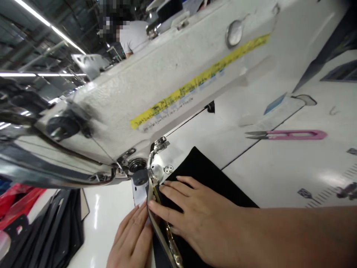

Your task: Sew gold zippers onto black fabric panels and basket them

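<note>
A black fabric piece (220, 182) lies on the sewing machine bed, one corner pointing away from me. A zipper (168, 230) with gold-coloured teeth runs along its left part, beside a raised strip edge (158, 230), up to the presser foot area. My right hand (200, 216) rests flat on the fabric, fingers spread, fingertips near the zipper and the strip. On the strip's other side, my left hand (132, 238) has its fingers together and closed on the piece's edge; its fingertips are partly hidden. The needle area of the sewing machine (156, 100) is just ahead of both hands.
Pink thread snips (295, 134) lie on the table at right. Stacked dark panels (55, 227) and red material (16, 197) are at left. The machine arm spans overhead, with yellow tape (200, 80) on it. Another person (135, 35) is beyond it.
</note>
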Tool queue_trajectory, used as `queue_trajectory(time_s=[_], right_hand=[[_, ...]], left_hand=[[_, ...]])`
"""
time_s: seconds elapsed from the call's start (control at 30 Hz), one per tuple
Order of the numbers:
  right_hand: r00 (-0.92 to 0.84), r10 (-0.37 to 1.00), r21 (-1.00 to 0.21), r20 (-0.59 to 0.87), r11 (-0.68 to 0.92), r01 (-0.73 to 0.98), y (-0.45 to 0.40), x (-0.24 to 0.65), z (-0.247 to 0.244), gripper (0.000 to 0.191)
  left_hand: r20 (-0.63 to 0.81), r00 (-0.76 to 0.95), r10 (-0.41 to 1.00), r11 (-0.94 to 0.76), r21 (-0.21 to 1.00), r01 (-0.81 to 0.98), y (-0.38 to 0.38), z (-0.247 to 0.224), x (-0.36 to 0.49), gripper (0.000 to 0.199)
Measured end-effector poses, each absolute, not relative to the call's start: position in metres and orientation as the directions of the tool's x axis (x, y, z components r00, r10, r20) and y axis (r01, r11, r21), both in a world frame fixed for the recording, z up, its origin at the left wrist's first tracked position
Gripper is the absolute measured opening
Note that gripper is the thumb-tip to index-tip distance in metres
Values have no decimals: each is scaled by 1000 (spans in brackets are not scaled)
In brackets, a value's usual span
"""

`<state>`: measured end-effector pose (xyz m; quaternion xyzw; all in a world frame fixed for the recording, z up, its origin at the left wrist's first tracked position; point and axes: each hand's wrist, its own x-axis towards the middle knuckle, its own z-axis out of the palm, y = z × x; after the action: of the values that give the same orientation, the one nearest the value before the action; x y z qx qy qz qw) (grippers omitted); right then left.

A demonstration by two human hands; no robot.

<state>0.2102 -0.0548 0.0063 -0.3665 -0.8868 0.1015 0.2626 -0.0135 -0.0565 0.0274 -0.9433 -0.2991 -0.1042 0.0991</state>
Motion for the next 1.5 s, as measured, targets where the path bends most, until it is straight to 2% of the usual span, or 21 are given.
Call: queue_trajectory(time_s=[0.53, 0.8, 0.97, 1.17, 1.5], right_hand=[[-586, 703, -393, 404, 712, 582, -55, 214, 11, 41], [-601, 699, -376, 388, 715, 590, -57, 213, 12, 43], [-672, 663, -326, 329, 748, 578, -61, 215, 11, 45], [-724, 625, -230, 290, 780, 582, -61, 214, 15, 54], [-743, 612, -184, 272, 791, 584, -64, 213, 19, 56]], left_hand=[[223, 808, 546, -784, -205, 586, -58, 30, -11, 35], [238, 767, 596, -750, -176, 638, -63, 29, -2, 33], [296, 737, 607, -728, -164, 666, -67, 26, 8, 35], [449, 671, 590, -715, -96, 693, -70, 21, 13, 30], [487, 653, 580, -714, -81, 695, -72, 13, 11, 35]])
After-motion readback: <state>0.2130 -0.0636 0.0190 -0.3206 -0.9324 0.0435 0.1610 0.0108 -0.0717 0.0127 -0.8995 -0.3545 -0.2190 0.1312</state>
